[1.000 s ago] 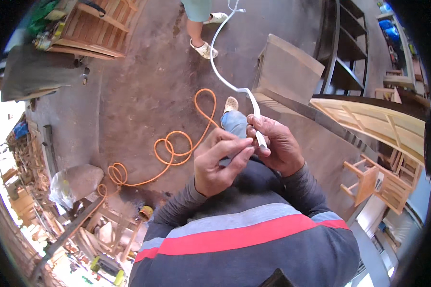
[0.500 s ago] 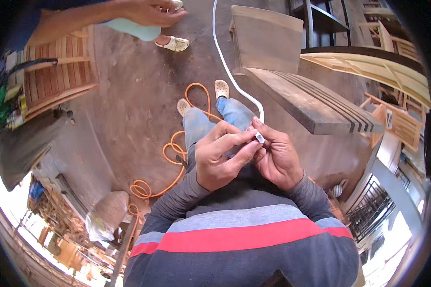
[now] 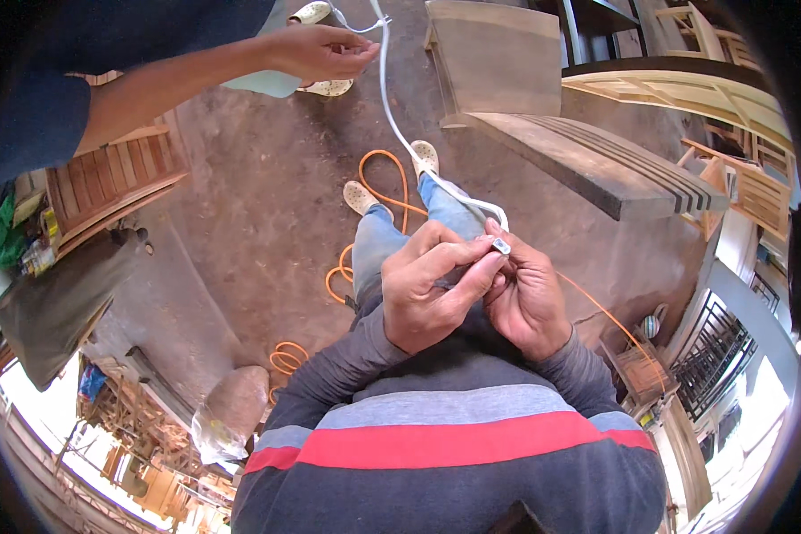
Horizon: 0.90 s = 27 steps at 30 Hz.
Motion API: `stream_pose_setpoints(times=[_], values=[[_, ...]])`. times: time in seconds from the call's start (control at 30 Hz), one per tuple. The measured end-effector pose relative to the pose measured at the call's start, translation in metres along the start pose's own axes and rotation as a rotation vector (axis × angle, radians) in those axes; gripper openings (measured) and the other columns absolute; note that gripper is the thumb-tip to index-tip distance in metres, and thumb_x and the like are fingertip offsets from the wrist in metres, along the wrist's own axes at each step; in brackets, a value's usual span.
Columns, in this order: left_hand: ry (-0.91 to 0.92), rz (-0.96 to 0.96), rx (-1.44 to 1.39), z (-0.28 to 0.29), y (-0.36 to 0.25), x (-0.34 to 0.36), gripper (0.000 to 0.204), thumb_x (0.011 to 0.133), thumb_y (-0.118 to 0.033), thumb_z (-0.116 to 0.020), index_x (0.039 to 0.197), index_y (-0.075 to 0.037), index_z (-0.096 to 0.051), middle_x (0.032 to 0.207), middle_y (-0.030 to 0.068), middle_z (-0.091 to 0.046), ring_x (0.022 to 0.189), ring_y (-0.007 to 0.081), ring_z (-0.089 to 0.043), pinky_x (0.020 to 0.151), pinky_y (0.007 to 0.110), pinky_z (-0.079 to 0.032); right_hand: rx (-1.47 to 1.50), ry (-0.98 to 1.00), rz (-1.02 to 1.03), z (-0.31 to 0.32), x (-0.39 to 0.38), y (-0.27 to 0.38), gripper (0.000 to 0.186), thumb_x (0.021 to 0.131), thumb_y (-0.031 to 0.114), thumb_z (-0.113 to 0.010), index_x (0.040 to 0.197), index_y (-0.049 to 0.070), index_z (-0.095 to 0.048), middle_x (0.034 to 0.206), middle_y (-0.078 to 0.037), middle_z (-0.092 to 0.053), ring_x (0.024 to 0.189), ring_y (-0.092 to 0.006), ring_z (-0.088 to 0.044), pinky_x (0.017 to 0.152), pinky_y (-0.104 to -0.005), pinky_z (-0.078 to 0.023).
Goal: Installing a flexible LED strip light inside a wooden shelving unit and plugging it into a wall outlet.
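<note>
Both my hands meet in front of my chest around the end (image 3: 502, 246) of a long white cord or tube. My left hand (image 3: 432, 289) pinches this pale, blunt end between thumb and fingertips. Curled close against it, my right hand (image 3: 534, 298) grips the white length (image 3: 498, 212) just behind the end. From there the white cord (image 3: 385, 89) bends back and runs forward over my right leg to the top of the view. Whether it is solid or hollow I cannot tell.
Another person's hand (image 3: 325, 55) reaches in at the upper left, close to the cord. An orange hose (image 3: 392, 156) coils by my feet and passes to my right. A grey slatted wooden piece (image 3: 596, 165) stands ahead right; a slatted wooden panel (image 3: 116, 178) lies left.
The view has shifted slightly. The white cord now bends more sharply by my hands and has swung left. The other person's arm has come further in, nearer the cord. My grip stays the same.
</note>
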State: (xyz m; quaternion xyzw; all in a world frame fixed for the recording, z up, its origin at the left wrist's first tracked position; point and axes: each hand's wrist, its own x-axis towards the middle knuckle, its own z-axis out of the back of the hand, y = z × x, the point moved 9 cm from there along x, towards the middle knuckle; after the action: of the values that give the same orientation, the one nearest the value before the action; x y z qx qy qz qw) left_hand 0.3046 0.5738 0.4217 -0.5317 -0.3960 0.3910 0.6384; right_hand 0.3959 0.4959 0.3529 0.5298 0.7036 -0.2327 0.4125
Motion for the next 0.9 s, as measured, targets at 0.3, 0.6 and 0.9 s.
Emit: stream_pose_setpoints(times=[0.3, 0.6, 0.9], values=[[0.028, 0.068, 0.038, 0.005, 0.002, -0.011, 0.020, 0.073, 0.003, -0.075, 0.092, -0.001, -0.072, 0.075, 0.0067, -0.062, 0.065, 0.0110, -0.058, 0.057, 0.023, -0.044, 0.027, -0.001, 0.061, 0.008, 0.000, -0.012, 0.013, 0.095, 0.017, -0.058, 0.101, 0.005, -0.059, 0.087, -0.003, -0.064, 0.076, -0.0091, -0.061, 0.066, -0.0227, -0.050], [0.073, 0.060, 0.048, 0.003, 0.000, -0.017, 0.019, 0.074, 0.004, -0.075, 0.092, 0.000, -0.071, 0.076, 0.0080, -0.063, 0.066, 0.0106, -0.060, 0.057, 0.022, -0.045, 0.023, -0.050, 0.057, 0.014, -0.006, -0.019, 0.009, 0.094, 0.018, -0.058, 0.096, 0.009, -0.060, 0.081, 0.001, -0.062, 0.069, -0.0068, -0.057, 0.057, -0.0216, -0.042], [0.105, 0.033, 0.058, -0.001, -0.003, -0.014, 0.019, 0.073, 0.004, -0.075, 0.091, 0.000, -0.071, 0.075, 0.0081, -0.063, 0.064, 0.0109, -0.059, 0.055, 0.022, -0.044, 0.113, 0.007, 0.046, 0.016, -0.008, -0.021, 0.013, 0.094, 0.014, -0.059, 0.103, 0.005, -0.058, 0.090, -0.003, -0.063, 0.082, -0.0103, -0.061, 0.074, -0.0262, -0.050]])
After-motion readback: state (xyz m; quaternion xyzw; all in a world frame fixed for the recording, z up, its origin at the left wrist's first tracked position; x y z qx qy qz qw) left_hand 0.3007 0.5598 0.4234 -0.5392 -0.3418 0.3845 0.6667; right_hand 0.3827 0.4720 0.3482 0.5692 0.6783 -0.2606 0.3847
